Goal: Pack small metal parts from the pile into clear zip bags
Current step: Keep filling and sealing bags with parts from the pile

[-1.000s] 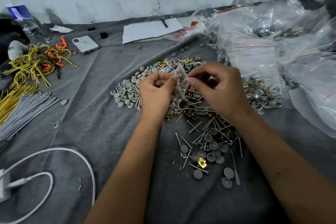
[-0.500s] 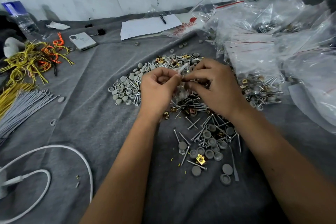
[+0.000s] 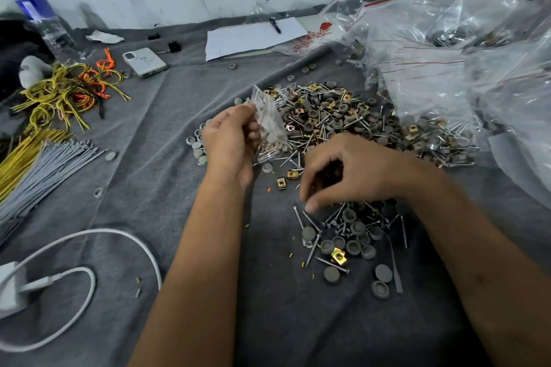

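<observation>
Fingers (image 3: 250,128) of left hand (image 3: 229,140) pinching bag (image 3: 269,125), right hand (image 3: 343,173) loosely curled over pile (image 3: 343,116): pick one screw (image 3: 298,216), keep bag mouth open.

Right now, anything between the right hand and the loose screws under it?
Nothing visible. The right hand hovers with curled fingers directly over the near pile of screws and caps; the left hand holds the zip bag off to the side.

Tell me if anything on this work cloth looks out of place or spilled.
Mostly ordinary sorting clutter. A few grey caps lie strayed from the main pile, up toward the paper, and tiny yellow and orange bits are scattered on the cloth. Nothing looks damaged.
</observation>
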Available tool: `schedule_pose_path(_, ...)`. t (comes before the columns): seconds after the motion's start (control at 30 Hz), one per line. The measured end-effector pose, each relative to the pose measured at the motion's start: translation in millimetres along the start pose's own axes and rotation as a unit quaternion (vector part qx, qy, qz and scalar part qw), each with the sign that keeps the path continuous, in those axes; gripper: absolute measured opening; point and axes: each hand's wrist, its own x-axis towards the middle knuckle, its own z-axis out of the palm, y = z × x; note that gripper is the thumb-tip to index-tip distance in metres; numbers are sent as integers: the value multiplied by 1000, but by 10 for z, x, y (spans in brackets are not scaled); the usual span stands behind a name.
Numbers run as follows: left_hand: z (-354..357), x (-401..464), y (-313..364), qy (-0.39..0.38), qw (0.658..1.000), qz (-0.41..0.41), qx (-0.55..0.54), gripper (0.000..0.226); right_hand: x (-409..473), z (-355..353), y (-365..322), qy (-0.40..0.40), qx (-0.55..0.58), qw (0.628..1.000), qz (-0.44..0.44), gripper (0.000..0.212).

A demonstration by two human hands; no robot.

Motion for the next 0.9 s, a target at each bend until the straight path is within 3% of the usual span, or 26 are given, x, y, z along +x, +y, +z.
schedule_pose_path(0.17, -9, 4, 70, 16, 998, -31, -57, 25, 24, 42, -42, -79, -24, 996, -15, 22)
schedule_pose_path(0.4, 3, -13, 59, -4, 999, -29, -45, 24, -7, 67, -80, -90, -75, 993, -8, 19)
schedule_pose_path(0.57, 32, -26, 8, -21, 1000, -18, 7, 36, -5, 66, -98, -100, -104, 990, 5, 16)
schedule_pose_path(0.77, 52, -42, -29, -31, 999, -7, 30, 30, -2, 83, -139, -101, -108, 989, 14, 29)
schedule_pose_path(0.9, 45, -39, -29, -33, 999, -2, 32, 30, 12, 115, -140, -109, -108, 988, 1, 21)
